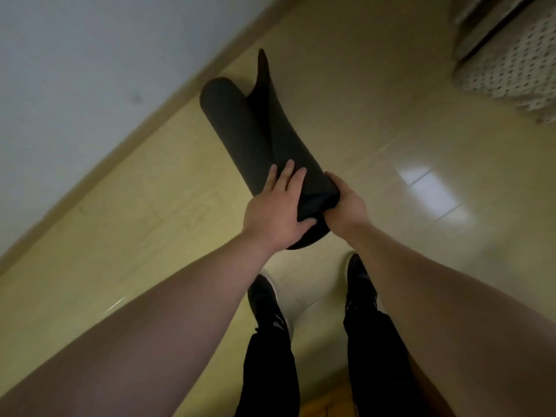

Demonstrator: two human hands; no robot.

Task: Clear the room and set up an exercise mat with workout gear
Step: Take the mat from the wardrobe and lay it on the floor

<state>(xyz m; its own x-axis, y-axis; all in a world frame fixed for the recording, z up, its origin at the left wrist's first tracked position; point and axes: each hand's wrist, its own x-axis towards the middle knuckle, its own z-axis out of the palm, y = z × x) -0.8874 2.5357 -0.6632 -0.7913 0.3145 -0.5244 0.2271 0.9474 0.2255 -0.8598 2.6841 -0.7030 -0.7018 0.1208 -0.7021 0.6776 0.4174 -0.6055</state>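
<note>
A rolled black exercise mat lies across the middle of the frame, slanting from the hands at centre up toward the upper left, where its far end sits close to the baseboard under a white wall. Whether that far end touches the floor cannot be told. The outer layer has come loose along the right side of the roll and stands up in a curved point near the top centre. The left hand clasps the near end of the roll from above, fingers spread over the dark surface and thumb tucked round the end. The right hand, just beside it on the right, grips the loose corner of the mat, which bunches in its curled fingers. Both bare forearms reach in from the lower corners. Below the hands, two black shoes with pale soles stand on the glossy yellowish floor, with black trousers above them at the bottom edge. In the upper right corner sits a piece of dotted beige upholstery, blurred.
</note>
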